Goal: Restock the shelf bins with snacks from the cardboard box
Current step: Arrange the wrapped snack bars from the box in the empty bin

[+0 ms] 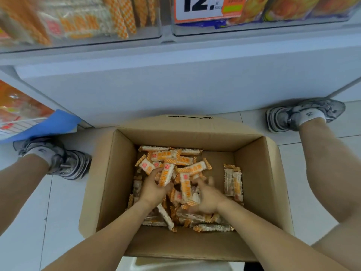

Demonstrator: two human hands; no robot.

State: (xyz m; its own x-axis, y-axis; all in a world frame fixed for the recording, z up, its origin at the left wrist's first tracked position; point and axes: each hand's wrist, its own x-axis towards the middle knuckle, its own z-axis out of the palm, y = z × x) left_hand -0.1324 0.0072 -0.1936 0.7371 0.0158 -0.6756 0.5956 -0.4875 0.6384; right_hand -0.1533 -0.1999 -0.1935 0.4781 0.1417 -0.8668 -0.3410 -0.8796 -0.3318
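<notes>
- Snack bars (182, 174) in orange-and-white wrappers lie in a loose heap on the bottom of the cardboard box (252, 173), mostly toward its left and middle; a few lie apart by the right wall.
- We see the cardboard box standing open on the white tiled floor (25, 222), its flaps folded outward, between our two feet and just in front of the white shelf base (185, 85).
- Our left hand (155, 187) reaches down into the heap, and its grip is closed around one snack bar (167, 176), fingers curled over the wrapper, which sticks up out of the hand.
- Our right hand (208, 196) is also in the heap, just beside the left one, lying over several bars; it is blurred, so we cannot tell whether its grip holds anything or is slack.
- Above the shelf base we see two clear shelf bins: the left bin (93, 39) holds bars in the same orange-and-white wrappers, and the right bin (254, 29) holds orange and blue packets.
- An orange price tag (205, 8) with large black numerals hangs on the front of the right bin.
- At the far left edge another bin (17, 112) with orange packets shows, with a blue card (56, 124) at its lower edge.
- Our grey sneakers with white socks stand on the floor, the left shoe (64, 161) to the left of the box and the right shoe (304, 114) near the shelf base.
</notes>
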